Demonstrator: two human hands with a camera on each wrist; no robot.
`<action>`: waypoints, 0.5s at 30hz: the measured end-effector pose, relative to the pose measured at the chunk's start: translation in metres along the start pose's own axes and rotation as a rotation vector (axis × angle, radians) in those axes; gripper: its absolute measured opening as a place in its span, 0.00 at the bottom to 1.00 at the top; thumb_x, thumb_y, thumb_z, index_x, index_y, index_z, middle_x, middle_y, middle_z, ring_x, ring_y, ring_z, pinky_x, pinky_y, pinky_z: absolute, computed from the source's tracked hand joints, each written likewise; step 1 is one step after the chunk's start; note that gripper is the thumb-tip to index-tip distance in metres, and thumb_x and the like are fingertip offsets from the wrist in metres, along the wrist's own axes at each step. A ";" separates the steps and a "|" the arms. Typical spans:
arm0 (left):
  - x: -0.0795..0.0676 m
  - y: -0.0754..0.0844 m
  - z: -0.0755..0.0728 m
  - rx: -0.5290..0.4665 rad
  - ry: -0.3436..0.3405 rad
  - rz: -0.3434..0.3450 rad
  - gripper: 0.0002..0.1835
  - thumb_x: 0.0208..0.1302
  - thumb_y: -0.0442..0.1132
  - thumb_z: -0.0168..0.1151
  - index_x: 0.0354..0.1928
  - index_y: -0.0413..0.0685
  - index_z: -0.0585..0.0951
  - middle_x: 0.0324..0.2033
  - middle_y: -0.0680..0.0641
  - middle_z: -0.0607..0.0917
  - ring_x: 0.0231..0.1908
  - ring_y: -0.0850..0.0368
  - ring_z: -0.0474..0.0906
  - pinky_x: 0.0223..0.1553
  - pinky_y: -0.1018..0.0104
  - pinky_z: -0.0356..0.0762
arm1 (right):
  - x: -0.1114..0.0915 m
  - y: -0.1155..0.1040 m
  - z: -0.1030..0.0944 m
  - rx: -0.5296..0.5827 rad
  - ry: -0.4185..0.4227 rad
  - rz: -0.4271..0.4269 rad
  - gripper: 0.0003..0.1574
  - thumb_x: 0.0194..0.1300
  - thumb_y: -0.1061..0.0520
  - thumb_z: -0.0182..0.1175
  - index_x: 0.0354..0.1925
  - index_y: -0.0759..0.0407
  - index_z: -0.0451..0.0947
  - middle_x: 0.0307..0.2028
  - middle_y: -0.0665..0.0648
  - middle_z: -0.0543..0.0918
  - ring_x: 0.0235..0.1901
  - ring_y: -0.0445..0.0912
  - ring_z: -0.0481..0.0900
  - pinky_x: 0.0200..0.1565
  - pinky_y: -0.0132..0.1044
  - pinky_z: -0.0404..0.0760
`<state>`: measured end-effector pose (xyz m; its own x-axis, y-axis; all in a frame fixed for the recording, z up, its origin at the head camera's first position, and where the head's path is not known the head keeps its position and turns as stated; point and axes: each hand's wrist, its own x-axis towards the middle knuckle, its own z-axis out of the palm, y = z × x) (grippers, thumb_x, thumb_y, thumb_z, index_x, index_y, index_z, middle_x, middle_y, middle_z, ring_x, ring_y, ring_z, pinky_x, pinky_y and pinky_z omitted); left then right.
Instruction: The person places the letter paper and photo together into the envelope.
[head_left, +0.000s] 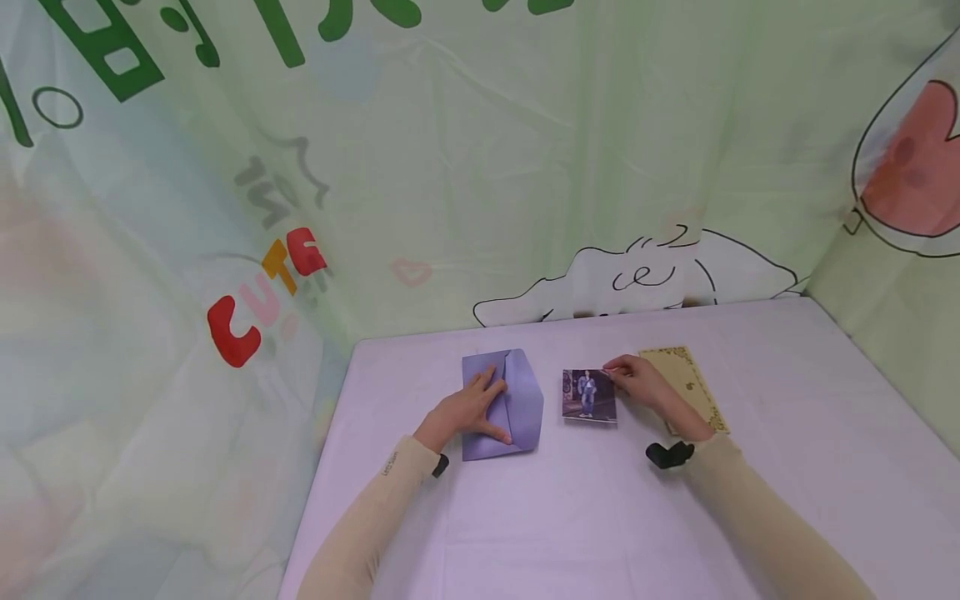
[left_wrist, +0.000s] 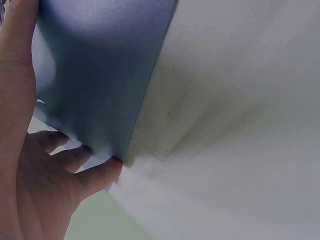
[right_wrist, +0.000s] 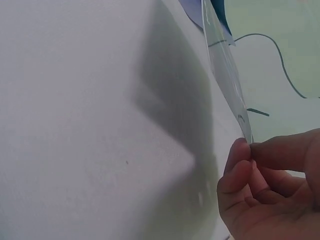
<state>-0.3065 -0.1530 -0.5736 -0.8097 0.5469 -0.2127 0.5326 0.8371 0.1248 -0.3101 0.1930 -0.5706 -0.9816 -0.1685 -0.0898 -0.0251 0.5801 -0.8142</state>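
Observation:
A purple envelope (head_left: 527, 400) lies on the table with its flap side pointing right. My left hand (head_left: 474, 410) rests across it, fingers and thumb spread. In the left wrist view the fingertips (left_wrist: 114, 164) touch the purple paper near its edge. To the right, my right hand (head_left: 637, 383) pinches the upper right corner of a small square photo (head_left: 581, 396) showing a standing figure. Seen edge-on in the right wrist view, the photo's glossy sheet (right_wrist: 227, 75) is between thumb and fingers, raised off the table with a shadow under it.
A yellowish card (head_left: 678, 371) with an ornate border lies partly under the right forearm. The table (head_left: 555, 517) has a pale lilac cloth. Printed curtains (head_left: 465, 167) hang behind and on both sides.

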 end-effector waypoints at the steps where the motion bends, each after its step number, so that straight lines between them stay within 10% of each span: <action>1: 0.000 0.000 -0.001 -0.003 0.000 -0.002 0.53 0.30 0.81 0.55 0.60 0.65 0.57 0.72 0.42 0.44 0.69 0.39 0.47 0.57 0.48 0.68 | 0.000 -0.001 0.001 0.010 -0.004 -0.001 0.18 0.68 0.58 0.50 0.51 0.69 0.71 0.41 0.68 0.78 0.35 0.48 0.75 0.31 0.33 0.75; 15: 0.000 0.001 -0.002 -0.002 -0.008 -0.008 0.52 0.30 0.81 0.56 0.60 0.65 0.58 0.72 0.42 0.44 0.69 0.39 0.48 0.56 0.47 0.69 | 0.007 -0.013 0.016 0.037 -0.047 -0.058 0.18 0.67 0.61 0.50 0.50 0.72 0.71 0.40 0.70 0.78 0.33 0.48 0.75 0.30 0.34 0.76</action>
<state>-0.3068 -0.1517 -0.5714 -0.8117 0.5405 -0.2214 0.5261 0.8412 0.1247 -0.3139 0.1715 -0.5704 -0.9687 -0.2386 -0.0681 -0.0737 0.5388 -0.8392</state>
